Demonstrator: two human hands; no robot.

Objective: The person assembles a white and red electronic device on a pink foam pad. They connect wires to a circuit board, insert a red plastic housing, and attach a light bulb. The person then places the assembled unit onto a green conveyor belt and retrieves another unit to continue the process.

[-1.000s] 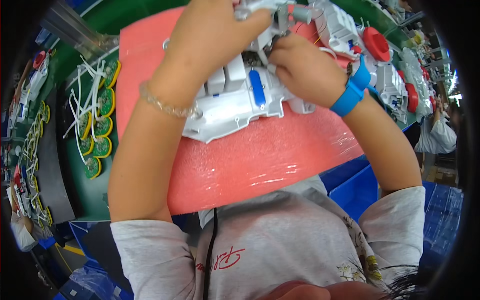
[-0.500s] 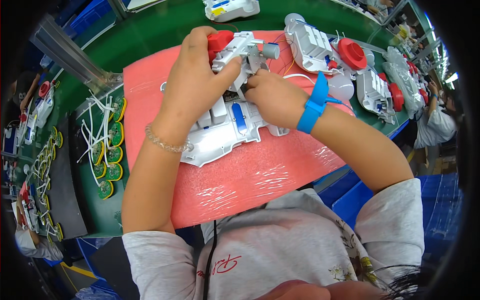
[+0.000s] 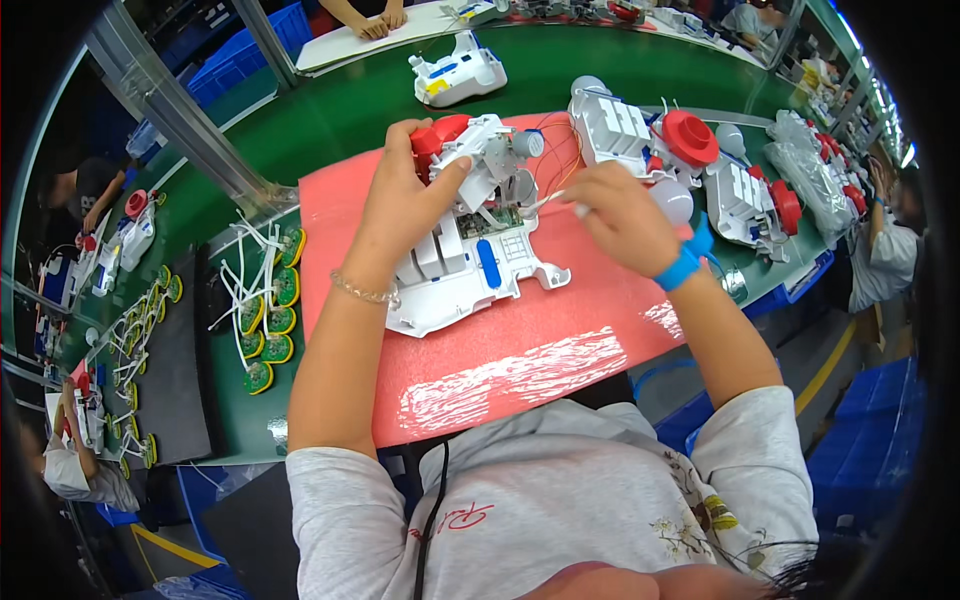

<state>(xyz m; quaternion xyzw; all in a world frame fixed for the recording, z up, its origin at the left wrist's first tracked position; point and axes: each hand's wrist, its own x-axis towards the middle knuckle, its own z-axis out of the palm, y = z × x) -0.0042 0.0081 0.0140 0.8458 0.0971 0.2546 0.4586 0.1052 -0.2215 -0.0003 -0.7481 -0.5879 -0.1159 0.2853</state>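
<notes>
An opened white plastic housing [image 3: 440, 312] with a blue strip [image 3: 488, 264] lies on a pink foam mat [image 3: 540, 370]. My left hand [image 3: 395, 215] grips a white mechanism [image 3: 478, 165], tilted up over the housing's far part. A red part [image 3: 440, 135] and a small silver motor [image 3: 528, 144] sit on it. Below it shows a green circuit board [image 3: 492, 222]. Just right of the housing, my right hand [image 3: 628, 222] pinches a white wire [image 3: 546, 202] that runs to the board. Its fingertips are somewhat blurred.
Right of the mat stand white housings with red round parts [image 3: 690, 138] and white bulbs [image 3: 672, 203]. Green round boards [image 3: 282, 320] with white wires lie left, by a black sheet [image 3: 165, 360]. Another white housing [image 3: 458, 75] sits ahead. Co-workers' hands [image 3: 380, 22] show beyond.
My right hand has drawn back rightward from the mechanism, and the white wire now shows stretched between it and the board. My left hand keeps its grip. The whole view has shifted.
</notes>
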